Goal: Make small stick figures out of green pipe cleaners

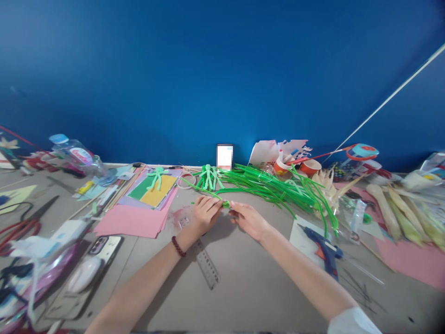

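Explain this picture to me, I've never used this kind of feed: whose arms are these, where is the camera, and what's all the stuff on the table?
There is no machine here. The single view comes from a camera worn on a person's head, looking forward and down, so the two bare arms are that person's own. The left hand, with a dark bead bracelet at its wrist, and the right hand meet on a green pipe cleaner and pinch it between them.

On the grey table lie a clear ruler under the left forearm, a blue glue gun to the right, a heap of green pipe cleaners, a small green pipe-cleaner figure, pink paper sheets, red-handled scissors and a phone to the left.
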`<state>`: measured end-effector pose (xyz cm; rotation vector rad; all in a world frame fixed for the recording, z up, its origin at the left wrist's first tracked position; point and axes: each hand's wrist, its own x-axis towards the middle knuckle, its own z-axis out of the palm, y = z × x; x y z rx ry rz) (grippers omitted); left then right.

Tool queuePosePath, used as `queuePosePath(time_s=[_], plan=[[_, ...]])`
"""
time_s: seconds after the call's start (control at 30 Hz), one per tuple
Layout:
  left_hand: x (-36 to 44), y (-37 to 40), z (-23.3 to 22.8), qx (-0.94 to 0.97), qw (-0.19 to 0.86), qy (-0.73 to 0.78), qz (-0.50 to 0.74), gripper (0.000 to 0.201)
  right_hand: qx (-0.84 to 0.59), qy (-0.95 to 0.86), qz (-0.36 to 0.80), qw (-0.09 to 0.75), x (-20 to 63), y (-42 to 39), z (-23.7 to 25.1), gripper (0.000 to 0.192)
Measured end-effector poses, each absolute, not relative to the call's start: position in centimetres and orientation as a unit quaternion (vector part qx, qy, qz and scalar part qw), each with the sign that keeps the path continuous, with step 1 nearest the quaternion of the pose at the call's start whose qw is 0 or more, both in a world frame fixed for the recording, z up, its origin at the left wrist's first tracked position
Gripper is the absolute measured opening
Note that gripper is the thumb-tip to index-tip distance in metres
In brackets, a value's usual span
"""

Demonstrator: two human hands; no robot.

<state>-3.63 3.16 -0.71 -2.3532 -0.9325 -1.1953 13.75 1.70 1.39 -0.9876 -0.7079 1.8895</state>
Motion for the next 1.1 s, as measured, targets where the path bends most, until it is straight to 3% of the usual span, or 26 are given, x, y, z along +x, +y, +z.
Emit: queuePosePath(time_s=[0.23, 0.5, 0.83, 1.1], plan=[[-4.0, 3.0, -1.5, -0.860, 0.200, -0.297, -0.364, 0.028, -0.444, -0.374, 0.736, 0.349, 15.0, 2.2, 1.6, 0.029], [-4.0, 3.0, -2.2, -0.862, 0.201, -0.286, -0.368, 0.028, -0.405, -0.357, 0.768, 0.344, 15.0, 2.3, 1.6, 0.030], [-3.8, 3.0, -1.9, -0.841, 0.181, -0.308, -0.406, 0.024, -0.379, -0.359, 0.770, 0.366, 14.8, 2.2, 1.6, 0.028], [-3.4, 3.2, -1.3, -0.808, 0.129, -0.338, -0.466, 0.015, -0.458, -0.444, 0.610, 0.470, 15.0, 2.6, 2.6, 0.034]])
